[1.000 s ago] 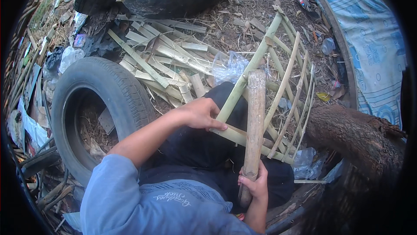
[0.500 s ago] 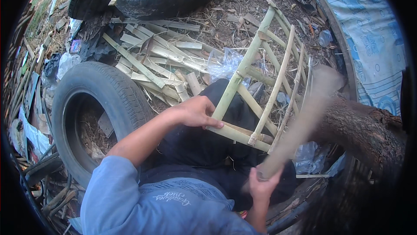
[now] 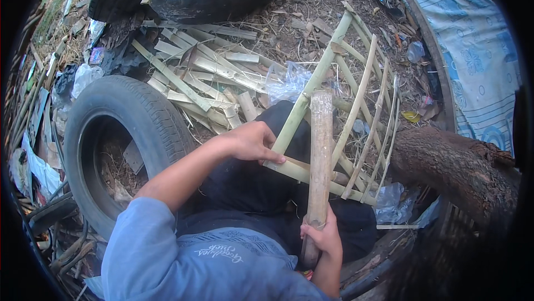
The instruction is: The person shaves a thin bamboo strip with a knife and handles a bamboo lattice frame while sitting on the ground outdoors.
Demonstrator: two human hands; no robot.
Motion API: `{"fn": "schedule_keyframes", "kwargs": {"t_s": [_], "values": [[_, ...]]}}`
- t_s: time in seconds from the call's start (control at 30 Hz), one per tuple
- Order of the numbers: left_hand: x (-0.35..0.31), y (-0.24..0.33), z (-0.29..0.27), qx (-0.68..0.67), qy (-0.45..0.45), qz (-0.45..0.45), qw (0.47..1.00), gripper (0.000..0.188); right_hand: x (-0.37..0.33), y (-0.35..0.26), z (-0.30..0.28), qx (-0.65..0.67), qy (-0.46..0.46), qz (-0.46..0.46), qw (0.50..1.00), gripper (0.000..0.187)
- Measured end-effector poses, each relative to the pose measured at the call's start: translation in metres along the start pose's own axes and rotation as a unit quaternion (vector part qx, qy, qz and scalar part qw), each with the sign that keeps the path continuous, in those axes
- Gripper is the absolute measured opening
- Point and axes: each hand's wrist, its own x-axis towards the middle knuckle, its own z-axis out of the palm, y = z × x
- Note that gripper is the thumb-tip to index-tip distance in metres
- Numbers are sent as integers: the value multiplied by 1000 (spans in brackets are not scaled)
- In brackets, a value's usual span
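The left hand (image 3: pixel 250 142) presses closed on the bamboo frame (image 3: pixel 339 128) lying across the lap. The right hand (image 3: pixel 322 237) wraps its grip around a wooden club (image 3: pixel 321 156) laid over the frame's joint. A glancing strike could likely split a slat or catch the left fingers, which lie just beside the club.

Two old tyres (image 3: pixel 119 134), split bamboo strips (image 3: pixel 206 73), log (image 3: pixel 456 167), patterned cloth (image 3: pixel 473 39)

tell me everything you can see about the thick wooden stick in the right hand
The thick wooden stick is a pale brown, round length of wood or bamboo with a rough, fibrous surface and a worn, flat top end. It stands nearly upright in the picture. The right hand wraps its fingers around the lower end. Its upper part lies across the lower rail of the bamboo frame, close beside the left hand, which grips that frame's corner.
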Motion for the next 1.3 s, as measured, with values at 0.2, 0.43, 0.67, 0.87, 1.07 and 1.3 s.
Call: {"fn": "schedule_keyframes", "kwargs": {"t_s": [0.2, 0.43, 0.67, 0.87, 1.07, 1.3], "values": [[0, -2, 2, 9, 3, -6, 1000, 41, 2, -1, -2, 246, -89, 69, 963, 66], [1, -4, 3, 7, -2, 2, 1000, 41, -10, -10, 4, 285, 4, -19, 958, 76], [2, 2, 1, 10, -10, -10, 1000, 41, -2, -16, 5, -187, 267, -131, 936, 56], [0, 0, 1, -53, -3, -3, 999, 37, 3, -35, 25, -283, 162, -7, 945, 55], [5, -2, 1, -26, -15, -11, 999, 37, 5, -29, 26, -219, 140, -10, 966, 54], [4, -4, 3, -35, -12, -11, 999, 36, 4, -14, 5, -194, 101, -108, 970, 55]]}}
